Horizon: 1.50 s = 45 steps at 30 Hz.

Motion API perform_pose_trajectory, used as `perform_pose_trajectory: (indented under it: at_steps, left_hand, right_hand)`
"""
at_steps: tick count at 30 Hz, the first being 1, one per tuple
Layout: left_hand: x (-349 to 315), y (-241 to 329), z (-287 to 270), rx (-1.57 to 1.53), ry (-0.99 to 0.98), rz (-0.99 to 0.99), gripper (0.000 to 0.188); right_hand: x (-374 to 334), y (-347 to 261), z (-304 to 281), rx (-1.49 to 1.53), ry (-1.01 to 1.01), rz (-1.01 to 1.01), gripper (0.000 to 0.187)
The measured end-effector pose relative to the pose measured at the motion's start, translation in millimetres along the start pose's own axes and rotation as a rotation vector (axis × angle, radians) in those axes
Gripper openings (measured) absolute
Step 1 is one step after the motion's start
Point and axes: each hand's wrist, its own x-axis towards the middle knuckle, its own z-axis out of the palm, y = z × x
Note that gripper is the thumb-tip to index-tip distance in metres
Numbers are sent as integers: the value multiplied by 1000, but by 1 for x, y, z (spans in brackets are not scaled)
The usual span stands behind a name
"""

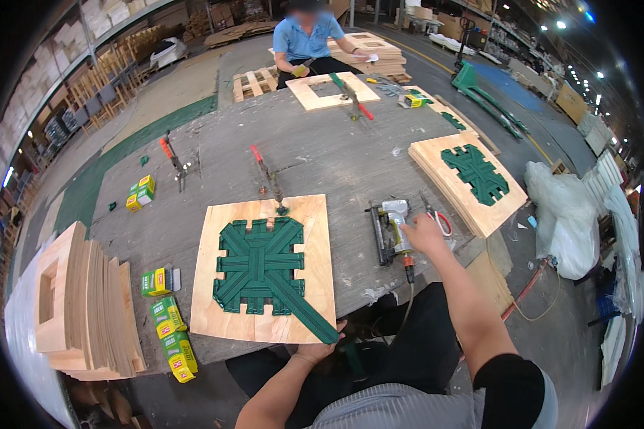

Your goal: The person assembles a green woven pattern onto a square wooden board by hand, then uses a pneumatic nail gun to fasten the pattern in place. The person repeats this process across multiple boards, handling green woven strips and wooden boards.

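Observation:
A square wooden panel (315, 222) lies before me, with green webbing straps (257, 263) woven across its middle. One strap runs diagonally to the panel's near right corner. My left hand (322, 350) is closed around that strap's end at the panel's edge, fingers partly hidden beneath. To the right, an air staple gun (396, 214) lies on its side, with a hose at its orange-tipped fitting. The fingers of my right hand (426, 234) are closed against its handle. Scissors with red handles (444, 223) lie just beyond that hand.
Wooden frames (86, 307) stand stacked at left beside yellow-green boxes (168, 318). At right is a pile of panels (444, 182) topped by a strapped one. Red-handled strap tools (265, 175) lie on the grey table (215, 157). Across it sits a co-worker (308, 43) with another frame (315, 96).

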Motion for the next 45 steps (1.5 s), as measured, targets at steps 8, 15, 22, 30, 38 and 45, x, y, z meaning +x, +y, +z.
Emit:
perform_pose_trajectory:
  at_steps: [8,15,22,30,38,45]
  left_hand:
    - [-9,-5,16,-23,157,13,41]
    - [-20,-18,14,-83,139,-57,44]
    - [-16,-19,16,-107,217,-35,40]
    - [-11,-17,-9,-143,291,-10,33]
    - [-11,-16,-12,-258,407,5,29]
    - [-12,-17,-22,-320,371,15,15]
  right_hand:
    - [47,10,35,241,-153,345,46]
    - [-19,-81,3,953,-242,155,25]
    - [-103,-145,1,849,-602,126,28]
    - [-162,-178,47,575,-843,-67,19]
    - [-170,-182,58,494,-865,-70,20]
    - [-175,-183,63,578,-870,-87,21]
